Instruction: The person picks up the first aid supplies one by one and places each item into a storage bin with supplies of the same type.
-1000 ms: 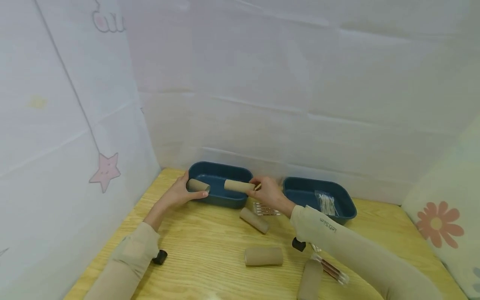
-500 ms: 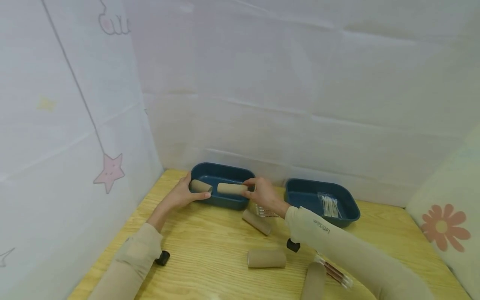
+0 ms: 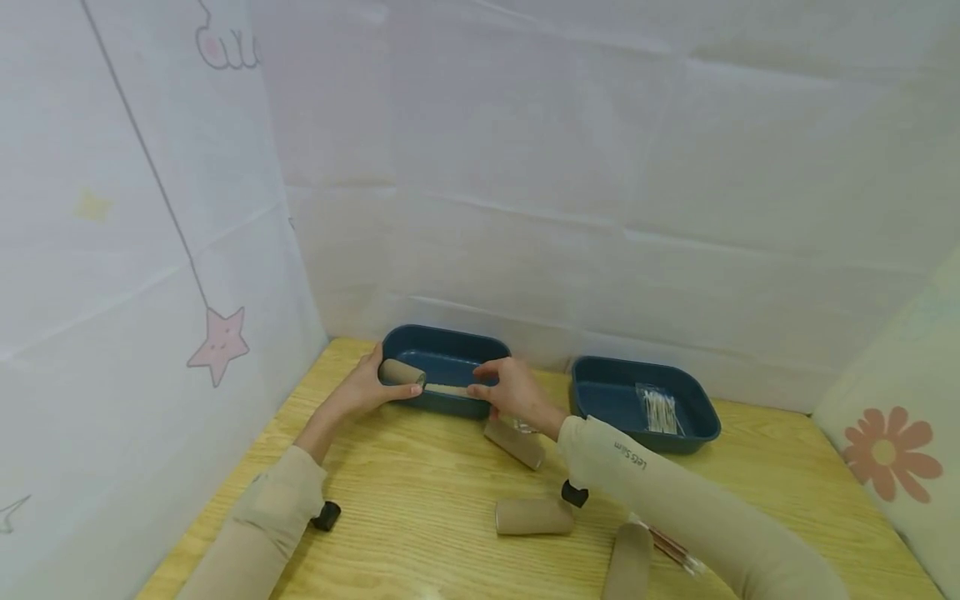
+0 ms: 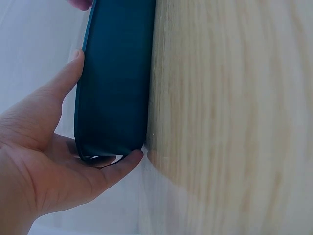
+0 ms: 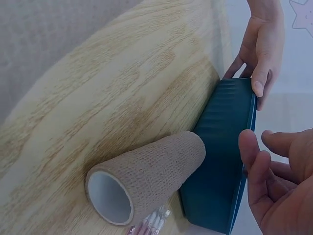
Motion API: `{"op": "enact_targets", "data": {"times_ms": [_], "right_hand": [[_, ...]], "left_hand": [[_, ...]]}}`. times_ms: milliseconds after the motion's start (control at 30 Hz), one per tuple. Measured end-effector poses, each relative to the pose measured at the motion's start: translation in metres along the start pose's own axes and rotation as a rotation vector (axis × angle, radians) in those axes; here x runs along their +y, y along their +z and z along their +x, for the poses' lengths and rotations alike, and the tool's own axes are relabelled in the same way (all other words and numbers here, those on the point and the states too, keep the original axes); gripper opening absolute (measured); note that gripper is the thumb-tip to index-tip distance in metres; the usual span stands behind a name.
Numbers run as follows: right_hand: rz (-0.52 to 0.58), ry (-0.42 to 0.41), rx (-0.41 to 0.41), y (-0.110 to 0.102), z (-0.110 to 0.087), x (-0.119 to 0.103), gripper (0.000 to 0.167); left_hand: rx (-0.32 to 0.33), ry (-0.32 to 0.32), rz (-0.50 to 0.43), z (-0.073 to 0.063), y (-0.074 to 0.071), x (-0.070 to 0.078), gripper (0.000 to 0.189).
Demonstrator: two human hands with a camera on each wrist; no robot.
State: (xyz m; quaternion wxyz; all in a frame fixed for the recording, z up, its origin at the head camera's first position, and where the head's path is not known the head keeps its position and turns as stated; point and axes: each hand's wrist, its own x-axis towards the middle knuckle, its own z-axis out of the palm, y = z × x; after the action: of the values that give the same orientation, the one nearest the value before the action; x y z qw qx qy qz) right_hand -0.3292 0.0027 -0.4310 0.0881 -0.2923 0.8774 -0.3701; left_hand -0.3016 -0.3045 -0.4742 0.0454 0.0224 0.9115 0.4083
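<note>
My left hand grips the left end of a dark blue plastic tray, its thumb along the front rim. In the left wrist view that hand spans the tray's end. One cardboard tube lies inside, by the left thumb. A second cardboard tube lies along the inner front wall, mostly hidden by it. My right hand is over the tray's right end, thumb and fingers apart. In the right wrist view my right hand has loosely bent fingers beside the rim, with no tube between them.
A cardboard tube rests against the tray's front, near a packet of cotton swabs. Two more tubes, one lying crosswise and one lengthwise, are nearer me beside a swab packet. A second blue tray holds white swabs.
My right hand carried a cardboard tube left into the tray, lowered it to the front wall and parted its fingers from it. The left hand keeps its hold on the tray.
</note>
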Motion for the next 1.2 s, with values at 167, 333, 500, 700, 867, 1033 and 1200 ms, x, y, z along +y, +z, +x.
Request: {"op": "enact_targets", "data": {"times_ms": [167,333,500,700,867,1033,1200], "right_hand": [[-0.014,-0.042,-0.029,-0.001,-0.004,0.002,0.032],[-0.015,-0.070,-0.081,-0.003,-0.012,0.000,0.026],[-0.041,-0.106,-0.108,-0.004,-0.021,-0.006,0.025],[-0.065,-0.163,-0.101,-0.008,-0.035,-0.007,0.025],[-0.037,-0.167,-0.107,-0.014,-0.049,-0.006,0.022],[-0.043,-0.167,-0.104,-0.019,-0.062,-0.001,0.021],[-0.080,-0.167,-0.075,-0.024,-0.074,0.011,0.020]], "left_hand": [[-0.003,0.007,0.008,0.001,0.001,-0.001,0.133],[-0.006,0.000,-0.003,0.001,0.001,0.000,0.133],[-0.019,-0.012,-0.022,-0.001,0.000,0.001,0.134],[-0.027,-0.003,-0.023,-0.001,0.001,0.001,0.133],[-0.033,0.002,-0.030,-0.001,0.000,0.001,0.135],[-0.040,0.005,-0.047,0.002,0.001,-0.003,0.134],[-0.036,0.012,-0.075,0.003,0.001,-0.004,0.135]]}}
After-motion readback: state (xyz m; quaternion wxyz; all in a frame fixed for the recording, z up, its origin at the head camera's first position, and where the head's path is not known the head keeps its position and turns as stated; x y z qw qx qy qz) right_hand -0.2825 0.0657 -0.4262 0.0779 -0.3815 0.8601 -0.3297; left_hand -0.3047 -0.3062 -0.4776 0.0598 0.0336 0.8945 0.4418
